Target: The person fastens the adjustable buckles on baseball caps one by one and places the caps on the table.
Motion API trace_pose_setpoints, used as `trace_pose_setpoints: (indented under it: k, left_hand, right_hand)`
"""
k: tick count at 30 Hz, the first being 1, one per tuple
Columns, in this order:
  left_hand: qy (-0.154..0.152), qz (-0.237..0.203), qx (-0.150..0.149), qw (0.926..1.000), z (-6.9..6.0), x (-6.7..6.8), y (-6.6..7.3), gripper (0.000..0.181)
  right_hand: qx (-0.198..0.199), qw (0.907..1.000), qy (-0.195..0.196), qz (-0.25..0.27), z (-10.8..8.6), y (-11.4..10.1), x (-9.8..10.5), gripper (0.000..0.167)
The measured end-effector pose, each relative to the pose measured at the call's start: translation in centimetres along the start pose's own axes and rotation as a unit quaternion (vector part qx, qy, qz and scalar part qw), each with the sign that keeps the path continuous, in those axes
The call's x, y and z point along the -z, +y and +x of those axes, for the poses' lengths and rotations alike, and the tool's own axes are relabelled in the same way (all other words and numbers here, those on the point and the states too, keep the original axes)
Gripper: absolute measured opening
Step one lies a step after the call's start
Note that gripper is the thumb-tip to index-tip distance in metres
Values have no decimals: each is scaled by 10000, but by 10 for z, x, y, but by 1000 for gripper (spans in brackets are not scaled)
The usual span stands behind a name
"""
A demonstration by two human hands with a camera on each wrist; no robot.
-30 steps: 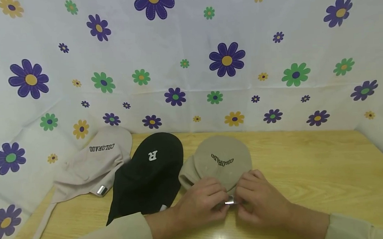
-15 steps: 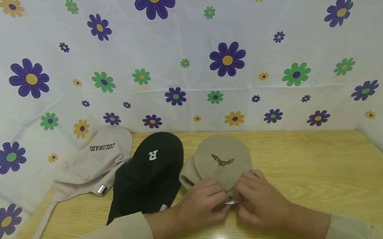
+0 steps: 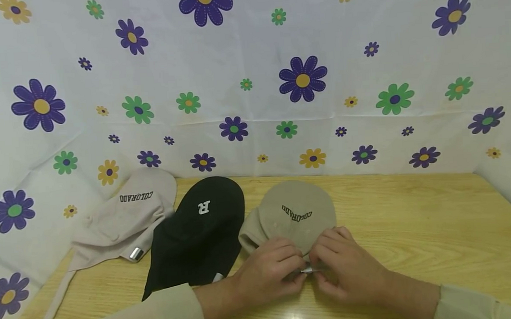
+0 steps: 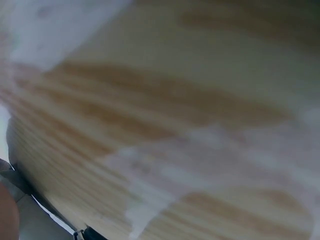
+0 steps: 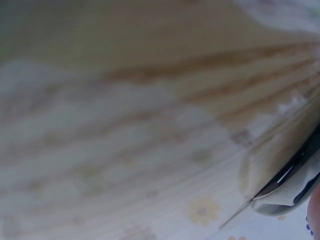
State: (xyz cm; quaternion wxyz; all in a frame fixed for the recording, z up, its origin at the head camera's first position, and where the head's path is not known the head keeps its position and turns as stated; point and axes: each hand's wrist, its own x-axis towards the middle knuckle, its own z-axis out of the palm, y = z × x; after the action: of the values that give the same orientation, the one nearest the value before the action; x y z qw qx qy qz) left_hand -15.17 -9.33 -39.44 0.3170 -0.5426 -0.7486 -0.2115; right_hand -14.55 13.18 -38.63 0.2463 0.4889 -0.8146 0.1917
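Beige cap (image 3: 294, 203): rounded end pointing away, axis roughly fore-and-aft; left hand (image 3: 271, 267), right hand (image 3: 345, 263) fingers pinching near edge.

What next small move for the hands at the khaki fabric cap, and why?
Probably steady the small silver metal clasp with the left hand and gently work it with the right hand: it sits between both hands' fingers at the near edge of the khaki fabric cap.

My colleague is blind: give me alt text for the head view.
A left hand and right hand grip a beige cap at its near edge, a silver buckle between them. To its left on a wooden table lie a black cap and a pink cap, flowered cloth behind.
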Motion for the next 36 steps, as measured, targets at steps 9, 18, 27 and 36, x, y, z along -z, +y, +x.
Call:
trace_pose_setpoints:
  k: [9, 18, 27, 36]
  left_hand:
    - [-5, 11, 12, 10000, 0, 1, 1, 12]
    - [34, -19, -7, 10000, 0, 0, 0, 16]
    - [-50, 6, 67, 10000, 0, 1, 1, 11]
    - [-42, 17, 66, 10000, 0, 1, 1, 9]
  right_hand:
    - [45, 10000, 19, 61, -1, 1, -1, 21]
    - [142, 9997, 140, 119, -1, 2, -3, 16]
    - [254, 9993, 242, 96, 1, 1, -3, 13]
    - [336, 9987, 383, 55, 1, 2, -3, 15]
